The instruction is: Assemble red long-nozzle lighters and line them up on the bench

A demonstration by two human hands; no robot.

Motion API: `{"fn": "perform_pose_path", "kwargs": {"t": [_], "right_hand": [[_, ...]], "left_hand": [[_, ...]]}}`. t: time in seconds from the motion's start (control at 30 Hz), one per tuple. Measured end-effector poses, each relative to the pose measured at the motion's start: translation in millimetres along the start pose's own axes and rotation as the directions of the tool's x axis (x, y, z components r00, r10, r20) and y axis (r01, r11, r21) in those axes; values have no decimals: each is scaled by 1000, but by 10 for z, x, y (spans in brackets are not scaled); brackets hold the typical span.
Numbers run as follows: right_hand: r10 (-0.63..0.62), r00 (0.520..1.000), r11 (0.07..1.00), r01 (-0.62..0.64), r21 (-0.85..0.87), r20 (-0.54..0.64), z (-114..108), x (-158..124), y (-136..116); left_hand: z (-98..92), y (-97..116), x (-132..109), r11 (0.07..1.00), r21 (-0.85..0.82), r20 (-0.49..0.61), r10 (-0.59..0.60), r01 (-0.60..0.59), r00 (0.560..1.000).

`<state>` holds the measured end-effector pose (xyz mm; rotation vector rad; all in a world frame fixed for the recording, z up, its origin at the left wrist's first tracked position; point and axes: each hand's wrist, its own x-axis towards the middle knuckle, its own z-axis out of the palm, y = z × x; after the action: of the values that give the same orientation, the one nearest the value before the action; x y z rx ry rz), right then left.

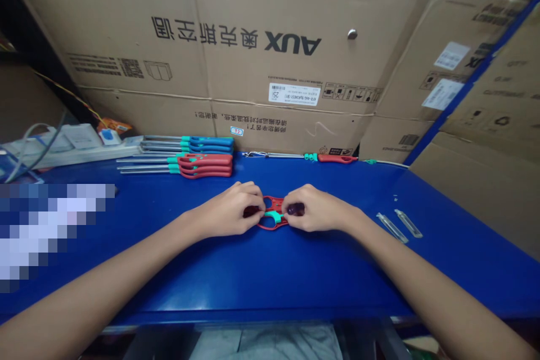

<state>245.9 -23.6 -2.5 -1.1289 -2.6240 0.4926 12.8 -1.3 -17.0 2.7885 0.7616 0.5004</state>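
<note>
Both of my hands meet at the middle of the blue table. My left hand and my right hand are closed, each pinching one side of a small red handle piece with a teal tab. The piece rests low, at or just above the table top. My fingers cover its outer ends, so its full shape is hidden.
Stacked tools with blue handles and red handles lie at the back left. One red-handled tool lies along the back edge. Two clear narrow strips lie at the right. Large cardboard boxes wall the back and right. A white power strip sits far left.
</note>
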Motion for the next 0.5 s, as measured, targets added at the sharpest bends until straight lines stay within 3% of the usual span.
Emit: {"fn": "perform_pose_path", "kwargs": {"t": [0.5], "right_hand": [[-1, 1000, 1000, 1, -4, 3, 13, 11, 9]], "left_hand": [[2, 1, 3, 1000, -4, -14, -3, 3, 1000]]}}
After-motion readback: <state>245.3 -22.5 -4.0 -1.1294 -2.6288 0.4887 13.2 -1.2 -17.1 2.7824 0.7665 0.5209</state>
